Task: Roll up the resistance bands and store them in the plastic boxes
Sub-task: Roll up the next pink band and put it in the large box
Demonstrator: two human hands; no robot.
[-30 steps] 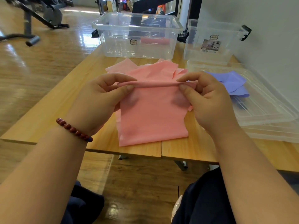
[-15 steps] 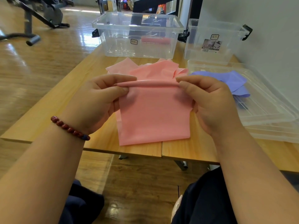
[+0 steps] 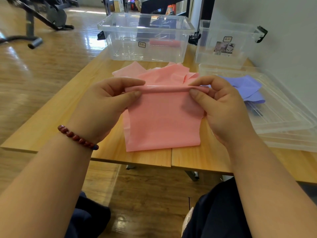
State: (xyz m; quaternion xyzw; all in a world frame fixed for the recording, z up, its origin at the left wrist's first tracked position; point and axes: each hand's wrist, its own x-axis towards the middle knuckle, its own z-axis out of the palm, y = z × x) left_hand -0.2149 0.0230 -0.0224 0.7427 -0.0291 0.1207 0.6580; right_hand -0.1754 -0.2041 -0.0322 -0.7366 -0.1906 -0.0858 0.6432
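A pink resistance band [image 3: 163, 121] hangs from my fingers down onto the wooden table [image 3: 51, 121], its top edge rolled into a thin tube. My left hand [image 3: 106, 107] pinches the left end of that roll and my right hand [image 3: 221, 107] pinches the right end. More pink band lies crumpled behind the roll. A purple band [image 3: 247, 88] lies on a clear lid at the right. A large clear plastic box [image 3: 145, 36] at the back holds a rolled pink band [image 3: 164, 42]. A smaller clear box [image 3: 224, 43] stands to its right.
Stacked clear lids [image 3: 283, 121] lie along the table's right side by a white wall. Gym equipment [image 3: 42, 18] stands on the wooden floor at the far left. My knees are under the table's near edge.
Both hands have turned the roll a little further; the rolled tube looks slightly thicker and the hanging part slightly shorter. The boxes and purple band have not moved.
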